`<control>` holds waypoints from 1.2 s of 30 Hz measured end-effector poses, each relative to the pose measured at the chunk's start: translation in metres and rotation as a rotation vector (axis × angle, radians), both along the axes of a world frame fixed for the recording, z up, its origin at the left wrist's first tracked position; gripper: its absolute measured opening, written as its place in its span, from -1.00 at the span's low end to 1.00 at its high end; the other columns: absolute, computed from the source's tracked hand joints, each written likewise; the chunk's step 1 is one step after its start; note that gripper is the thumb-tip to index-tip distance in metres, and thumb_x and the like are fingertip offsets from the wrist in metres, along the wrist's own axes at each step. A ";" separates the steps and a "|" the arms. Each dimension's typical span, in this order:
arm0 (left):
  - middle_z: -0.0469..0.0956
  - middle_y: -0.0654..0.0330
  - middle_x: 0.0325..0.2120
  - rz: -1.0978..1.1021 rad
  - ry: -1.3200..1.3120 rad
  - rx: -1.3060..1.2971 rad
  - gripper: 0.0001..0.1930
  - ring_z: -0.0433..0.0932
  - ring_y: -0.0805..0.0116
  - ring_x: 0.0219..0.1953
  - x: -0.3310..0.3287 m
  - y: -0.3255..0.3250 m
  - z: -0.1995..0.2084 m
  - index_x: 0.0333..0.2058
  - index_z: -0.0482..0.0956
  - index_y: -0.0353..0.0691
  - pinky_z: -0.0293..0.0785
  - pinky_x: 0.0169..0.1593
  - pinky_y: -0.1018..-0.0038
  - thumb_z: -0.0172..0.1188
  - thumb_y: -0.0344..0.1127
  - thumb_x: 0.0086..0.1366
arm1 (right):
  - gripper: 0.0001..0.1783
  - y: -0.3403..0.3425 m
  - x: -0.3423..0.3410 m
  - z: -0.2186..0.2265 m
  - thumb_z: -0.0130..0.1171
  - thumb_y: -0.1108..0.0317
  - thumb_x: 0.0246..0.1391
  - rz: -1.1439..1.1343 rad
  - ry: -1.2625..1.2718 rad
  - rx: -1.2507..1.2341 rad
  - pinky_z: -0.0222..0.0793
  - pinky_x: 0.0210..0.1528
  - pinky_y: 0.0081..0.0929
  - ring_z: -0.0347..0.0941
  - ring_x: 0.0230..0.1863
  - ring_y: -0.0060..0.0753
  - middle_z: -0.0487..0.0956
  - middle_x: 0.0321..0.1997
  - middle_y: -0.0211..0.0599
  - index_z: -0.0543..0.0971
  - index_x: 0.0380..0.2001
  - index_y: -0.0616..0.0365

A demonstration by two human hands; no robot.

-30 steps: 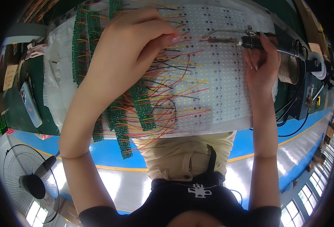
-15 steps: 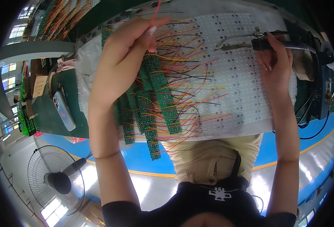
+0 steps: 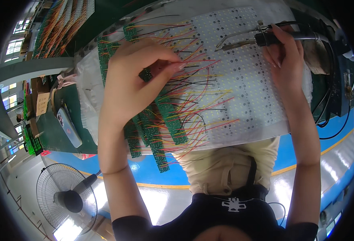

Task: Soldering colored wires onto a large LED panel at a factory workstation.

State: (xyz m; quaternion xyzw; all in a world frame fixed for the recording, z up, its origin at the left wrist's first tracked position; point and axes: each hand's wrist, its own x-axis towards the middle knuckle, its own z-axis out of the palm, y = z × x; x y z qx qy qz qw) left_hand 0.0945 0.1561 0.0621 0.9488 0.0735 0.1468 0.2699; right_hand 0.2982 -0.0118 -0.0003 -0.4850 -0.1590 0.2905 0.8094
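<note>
My left hand (image 3: 132, 76) is closed in a pinch, thumb against forefinger, on a thin red wire (image 3: 201, 61) that runs off to the right. Beneath and around it lie several narrow green circuit boards (image 3: 171, 116), partly hidden by the hand. Red, yellow and black wires (image 3: 203, 96) fan out rightward from the boards. In my right hand (image 3: 285, 56) is a soldering iron (image 3: 265, 39), with a thin curved metal tube (image 3: 235, 35) beside its barrel. The iron's tip points left, above a white panel dotted with small yellow and dark spots (image 3: 249, 92), apart from the pinched wire.
A phone (image 3: 69, 126) lies on the green bench at the left. Behind my right hand stand a brownish block (image 3: 318, 60) and black cables (image 3: 325, 116). More wired boards (image 3: 64, 28) lie at the far left. A fan (image 3: 66, 201) stands on the floor.
My left hand has come nearer and lowered toward the wires; the red wire in its fingers pointed away from me before and now runs rightward. The soldering iron remains in my right hand.
</note>
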 end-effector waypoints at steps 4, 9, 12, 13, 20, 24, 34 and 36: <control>0.47 0.25 -0.61 0.056 0.016 0.012 -0.90 0.37 0.51 -0.62 0.002 -0.009 -0.007 -0.46 0.56 -0.27 0.25 -0.48 0.61 0.23 -0.55 -0.02 | -0.89 -0.003 0.003 -0.004 0.07 0.40 0.01 0.040 -0.029 -0.016 -0.18 -0.69 -0.63 -0.09 -0.79 -0.72 0.11 -0.81 -0.56 0.43 -0.49 0.21; 0.44 0.33 -0.68 -0.001 0.008 0.151 -0.90 0.30 0.49 -0.70 0.003 -0.010 -0.015 -0.49 0.57 -0.15 0.16 -0.47 0.56 0.27 -0.47 -0.05 | -0.91 -0.002 0.003 -0.006 0.01 0.37 0.06 0.086 -0.112 -0.010 -0.17 -0.70 -0.65 -0.13 -0.83 -0.72 0.10 -0.85 -0.57 0.42 -0.48 0.13; 0.43 0.34 -0.69 0.036 -0.005 0.172 -0.89 0.31 0.47 -0.69 0.004 -0.013 -0.017 -0.49 0.57 -0.14 0.16 -0.45 0.55 0.27 -0.46 -0.06 | -0.90 -0.002 0.003 -0.006 0.01 0.37 0.06 0.066 -0.095 -0.026 -0.16 -0.69 -0.65 -0.14 -0.83 -0.72 0.10 -0.85 -0.56 0.42 -0.50 0.11; 0.43 0.34 -0.69 0.037 -0.006 0.165 -0.89 0.31 0.47 -0.69 0.005 -0.012 -0.019 -0.49 0.57 -0.14 0.16 -0.45 0.55 0.27 -0.46 -0.06 | -0.90 -0.002 0.003 -0.006 0.01 0.37 0.06 0.067 -0.097 -0.033 -0.16 -0.69 -0.65 -0.14 -0.83 -0.72 0.10 -0.85 -0.56 0.42 -0.50 0.11; 0.43 0.34 -0.70 0.031 -0.002 0.166 -0.90 0.34 0.49 -0.68 0.004 -0.012 -0.021 -0.53 0.55 -0.16 0.17 -0.44 0.55 0.28 -0.46 -0.07 | -0.93 -0.007 0.007 -0.013 0.03 0.40 0.03 0.071 -0.141 -0.047 -0.16 -0.68 -0.65 -0.09 -0.81 -0.73 0.19 -0.81 -0.54 0.43 -0.47 0.16; 0.40 0.33 -0.73 0.069 -0.015 0.149 -0.90 0.34 0.48 -0.69 0.005 -0.012 -0.023 -0.57 0.51 -0.17 0.17 -0.43 0.55 0.28 -0.46 -0.07 | -0.92 -0.007 0.006 -0.014 0.05 0.42 0.01 0.032 -0.158 -0.087 -0.14 -0.66 -0.65 -0.07 -0.78 -0.74 0.24 -0.77 -0.52 0.44 -0.45 0.20; 0.38 0.33 -0.75 0.050 -0.008 0.157 -0.90 0.33 0.44 -0.68 0.005 -0.011 -0.025 -0.59 0.49 -0.18 0.18 -0.41 0.52 0.27 -0.45 -0.07 | -0.91 -0.008 0.006 -0.015 0.07 0.42 -0.01 0.039 -0.192 -0.114 -0.11 -0.62 -0.66 -0.04 -0.76 -0.75 0.24 -0.76 -0.54 0.45 -0.42 0.21; 0.38 0.33 -0.74 0.053 0.006 0.158 -0.90 0.34 0.44 -0.68 0.006 -0.012 -0.026 -0.59 0.50 -0.18 0.19 -0.41 0.52 0.27 -0.44 -0.07 | -0.90 -0.007 0.004 -0.013 0.07 0.42 -0.01 -0.001 -0.193 -0.139 -0.09 -0.61 -0.66 -0.04 -0.76 -0.75 0.25 -0.76 -0.53 0.45 -0.42 0.22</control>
